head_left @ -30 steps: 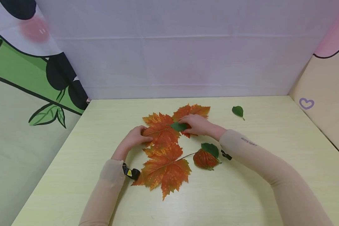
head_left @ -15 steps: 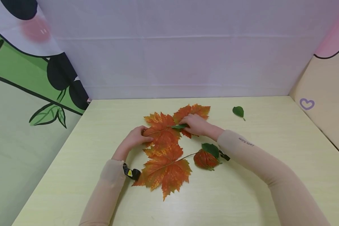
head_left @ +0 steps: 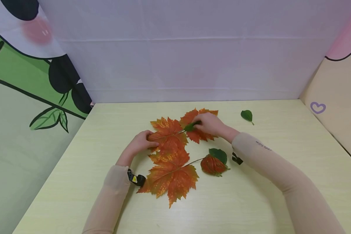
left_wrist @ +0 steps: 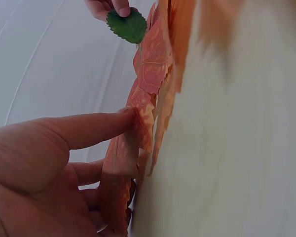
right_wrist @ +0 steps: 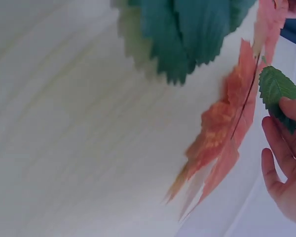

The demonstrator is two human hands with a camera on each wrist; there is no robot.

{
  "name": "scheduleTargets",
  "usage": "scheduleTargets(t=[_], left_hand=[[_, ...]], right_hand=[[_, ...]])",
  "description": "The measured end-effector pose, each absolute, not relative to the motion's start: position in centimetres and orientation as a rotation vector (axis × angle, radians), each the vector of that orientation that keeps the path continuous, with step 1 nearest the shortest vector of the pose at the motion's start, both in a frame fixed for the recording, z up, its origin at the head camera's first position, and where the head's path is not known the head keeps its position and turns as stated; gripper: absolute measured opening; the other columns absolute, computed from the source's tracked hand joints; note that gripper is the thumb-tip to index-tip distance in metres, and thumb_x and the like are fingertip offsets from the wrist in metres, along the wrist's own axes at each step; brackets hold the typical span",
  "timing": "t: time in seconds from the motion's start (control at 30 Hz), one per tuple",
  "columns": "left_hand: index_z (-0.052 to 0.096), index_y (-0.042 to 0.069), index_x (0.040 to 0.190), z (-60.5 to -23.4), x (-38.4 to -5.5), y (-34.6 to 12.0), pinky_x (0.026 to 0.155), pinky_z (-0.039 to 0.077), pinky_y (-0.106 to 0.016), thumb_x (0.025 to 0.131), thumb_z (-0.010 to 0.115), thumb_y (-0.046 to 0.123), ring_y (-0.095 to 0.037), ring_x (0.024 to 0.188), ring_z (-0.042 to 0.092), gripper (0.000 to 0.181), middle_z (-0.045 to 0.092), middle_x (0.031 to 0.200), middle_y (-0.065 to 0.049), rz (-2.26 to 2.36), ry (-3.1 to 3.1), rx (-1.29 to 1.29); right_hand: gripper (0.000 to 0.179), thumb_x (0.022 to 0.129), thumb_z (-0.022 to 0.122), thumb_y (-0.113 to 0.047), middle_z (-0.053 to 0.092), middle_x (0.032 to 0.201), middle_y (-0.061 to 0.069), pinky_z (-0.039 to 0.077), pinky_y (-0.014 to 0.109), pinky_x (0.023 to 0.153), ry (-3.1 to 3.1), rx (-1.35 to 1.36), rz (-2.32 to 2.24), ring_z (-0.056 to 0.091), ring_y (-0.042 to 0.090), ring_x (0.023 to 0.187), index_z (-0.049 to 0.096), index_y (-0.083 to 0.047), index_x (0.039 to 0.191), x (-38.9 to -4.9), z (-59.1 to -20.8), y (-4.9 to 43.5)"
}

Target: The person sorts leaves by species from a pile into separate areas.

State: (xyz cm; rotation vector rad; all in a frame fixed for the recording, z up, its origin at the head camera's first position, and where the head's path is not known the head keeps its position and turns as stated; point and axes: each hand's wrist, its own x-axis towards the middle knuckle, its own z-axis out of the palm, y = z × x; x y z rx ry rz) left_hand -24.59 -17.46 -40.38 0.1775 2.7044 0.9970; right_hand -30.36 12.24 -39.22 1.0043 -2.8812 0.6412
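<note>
Beige sleeves [head_left: 269, 170], black wrist cameras [head_left: 136, 178]

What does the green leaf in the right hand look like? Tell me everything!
The leaf is green and oval, with toothed edges, visible veins and a thin stem. It may be fabric. The right hand pinches its end opposite the stem, holding it tilted over the orange leaves. I can't tell whether its stem touches them.

The right sleeve [head_left: 276, 169] bears illegible small lettering [head_left: 263, 146] — the left wrist camera [head_left: 140, 180], a yellow triangle [head_left: 134, 179].
</note>
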Motion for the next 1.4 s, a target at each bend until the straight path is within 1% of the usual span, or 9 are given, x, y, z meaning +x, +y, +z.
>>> scheduleTargets(t=[0.2,0.33,0.5,0.73,0.83,1.0,1.1,1.3,1.4], left_hand=[[0.048,0.000,0.122,-40.2,-24.5,-17.4,0.086,0.040,-0.042,0.082,0.066,0.024,-0.028,0.098,0.051,0.050,0.056,0.112,-0.016,0.998,2.708,0.169],[0.048,-0.001,0.121,-40.2,-24.6,-17.4,0.087,0.040,-0.042,0.082,0.066,0.024,-0.029,0.099,0.051,0.050,0.056,0.112,-0.017,0.987,2.719,0.186],[0.047,-0.001,0.122,-40.2,-24.6,-17.4,0.087,0.040,-0.043,0.082,0.066,0.024,-0.030,0.100,0.051,0.051,0.055,0.114,-0.018,0.990,2.711,0.183],[0.049,0.001,0.121,-40.3,-24.5,-17.5,0.084,0.041,-0.040,0.082,0.067,0.024,-0.027,0.096,0.052,0.049,0.056,0.111,-0.015,1.001,2.698,0.160],[0.049,0.000,0.121,-40.3,-24.5,-17.5,0.083,0.041,-0.040,0.082,0.067,0.024,-0.026,0.094,0.052,0.049,0.057,0.110,-0.015,0.999,2.702,0.167],[0.049,0.000,0.120,-40.3,-24.4,-17.5,0.080,0.041,-0.038,0.082,0.067,0.024,-0.026,0.091,0.052,0.049,0.057,0.108,-0.015,0.996,2.703,0.168],[0.049,0.001,0.120,-40.3,-24.4,-17.5,0.080,0.041,-0.038,0.082,0.067,0.024,-0.025,0.090,0.052,0.048,0.057,0.108,-0.015,0.999,2.699,0.168],[0.049,0.001,0.121,-40.1,-24.4,-17.5,0.080,0.041,-0.038,0.082,0.066,0.025,-0.025,0.091,0.052,0.049,0.057,0.108,-0.014,1.009,2.693,0.177],[0.049,0.001,0.121,-40.1,-24.4,-17.5,0.080,0.041,-0.038,0.082,0.066,0.025,-0.025,0.091,0.052,0.049,0.057,0.108,-0.015,1.005,2.694,0.181]], right_hand=[[0.020,0.086,0.062,-0.020,0.067,0.096,0.005,0.046,0.032,0.066,-2.879,0.870,0.841,0.058,0.015,0.073,0.067,-0.010,0.103,-30.5,-38.2,14.1],[0.021,0.087,0.062,-0.022,0.067,0.090,0.006,0.045,0.031,0.063,-2.862,0.817,0.869,0.057,0.015,0.070,0.066,-0.009,0.102,-30.8,-37.8,15.6],[0.021,0.087,0.061,-0.023,0.066,0.085,0.007,0.045,0.033,0.065,-2.855,0.749,0.910,0.058,0.017,0.072,0.065,-0.007,0.101,-31.1,-37.4,17.6],[0.018,0.085,0.061,-0.020,0.063,0.093,0.011,0.046,0.039,0.075,-2.848,0.644,1.001,0.058,0.024,0.086,0.063,-0.006,0.097,-31.1,-37.2,19.8],[0.012,0.083,0.059,-0.015,0.063,0.091,0.011,0.045,0.036,0.069,-2.843,0.566,1.033,0.056,0.023,0.080,0.061,-0.006,0.091,-31.0,-37.2,20.6],[0.006,0.077,0.055,-0.010,0.059,0.079,0.011,0.037,0.033,0.057,-2.831,0.458,1.043,0.048,0.022,0.065,0.055,-0.007,0.083,-31.1,-36.8,22.3],[0.008,0.078,0.056,-0.011,0.059,0.080,0.011,0.038,0.032,0.058,-2.853,0.409,1.006,0.049,0.022,0.065,0.055,-0.007,0.085,-31.3,-36.5,23.5],[0.018,0.082,0.053,-0.015,0.059,0.089,0.016,0.039,0.036,0.067,-2.894,0.352,0.932,0.051,0.026,0.076,0.056,-0.003,0.095,-31.5,-36.0,25.9],[0.021,0.083,0.051,-0.016,0.058,0.094,0.017,0.038,0.036,0.066,-2.895,0.323,0.925,0.050,0.026,0.077,0.055,-0.003,0.099,-31.6,-36.0,27.1]])
